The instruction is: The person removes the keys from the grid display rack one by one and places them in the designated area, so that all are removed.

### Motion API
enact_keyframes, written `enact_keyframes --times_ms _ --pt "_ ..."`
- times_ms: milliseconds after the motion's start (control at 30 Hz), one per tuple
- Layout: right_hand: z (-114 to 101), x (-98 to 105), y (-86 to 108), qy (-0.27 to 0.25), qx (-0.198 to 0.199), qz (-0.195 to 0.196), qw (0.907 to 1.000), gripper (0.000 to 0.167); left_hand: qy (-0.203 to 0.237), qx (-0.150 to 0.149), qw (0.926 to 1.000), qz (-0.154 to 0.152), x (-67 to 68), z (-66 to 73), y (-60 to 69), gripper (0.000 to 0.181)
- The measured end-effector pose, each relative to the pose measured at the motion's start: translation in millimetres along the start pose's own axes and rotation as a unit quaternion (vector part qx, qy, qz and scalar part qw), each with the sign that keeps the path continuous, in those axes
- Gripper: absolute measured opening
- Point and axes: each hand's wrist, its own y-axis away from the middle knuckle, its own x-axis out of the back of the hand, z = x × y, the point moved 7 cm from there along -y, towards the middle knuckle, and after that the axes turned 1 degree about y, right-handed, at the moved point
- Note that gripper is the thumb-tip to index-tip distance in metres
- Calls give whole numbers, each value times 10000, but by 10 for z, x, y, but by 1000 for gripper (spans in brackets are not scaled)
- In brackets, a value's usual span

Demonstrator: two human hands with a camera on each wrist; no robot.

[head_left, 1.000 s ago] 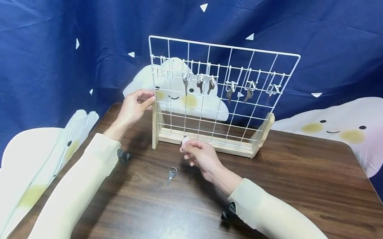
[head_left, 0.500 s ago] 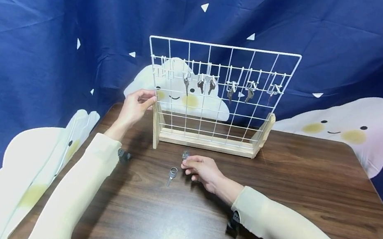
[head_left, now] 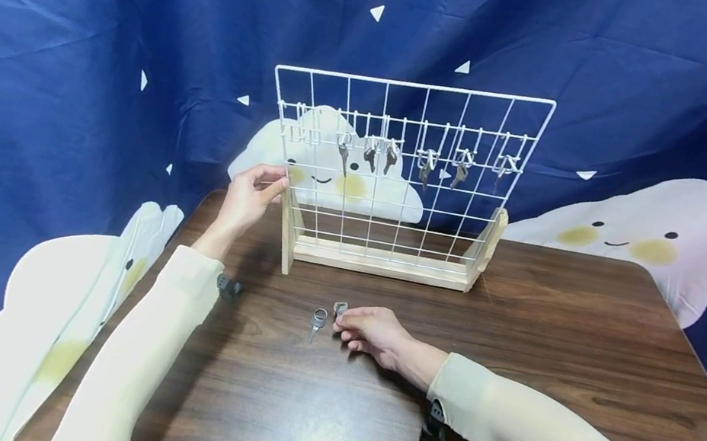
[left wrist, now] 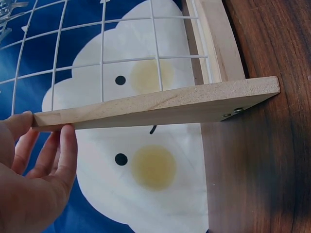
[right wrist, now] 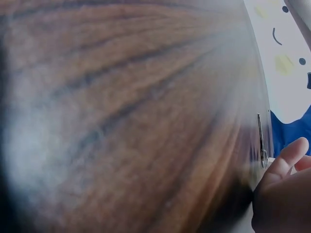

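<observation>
1. The right hand, in front of the middle of the rack, is narrow, pinching a key between thumb and fingers.
2. This held key is in front of the rack, a little left of its middle; its ring shows, while the fingers hide part of the rest. Whether it touches the counter I cannot tell.
3. The loose key lies flat on the counter in front of the rack's left half, just beside the held key, ring towards the rack.
4. The left hand grips the top of the rack's left upright, thumb on one side and fingers on the other.
5. The rack stands upright on the counter, its white wire grid rising from a wooden base.
6. Several hanging keys are on hooks along the rack's upper part, from left of its middle to its right end.
7. Behind the rack is a blue curtain with smiling clouds.
</observation>
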Motion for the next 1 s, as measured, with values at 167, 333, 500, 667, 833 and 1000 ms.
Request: enact_keyframes --times_ms 167,333,500,667,833,1000 --pt "43 -13 -13 -76 -88 -66 9999 34 -35 -25 10000 -5 -2 5 -2 34" --pt "87 -27 -16 -105 -274 -56 9996 32 -4 -61 10000 -18 -6 4 -6 33" --pt "97 -40 15 -109 -309 -108 9994 25 40 -55 10000 -21 0 -1 -9 33" --pt "99 -47 53 -215 -327 -178 9991 23 -36 -104 9999 -1 0 9 1 32" --pt "135 -56 64 -281 -384 -221 9986 31 -30 -131 9999 6 1 19 12 33" --pt "130 -54 86 -340 -435 -257 9981 34 11 -146 9999 5 -2 23 15 33"
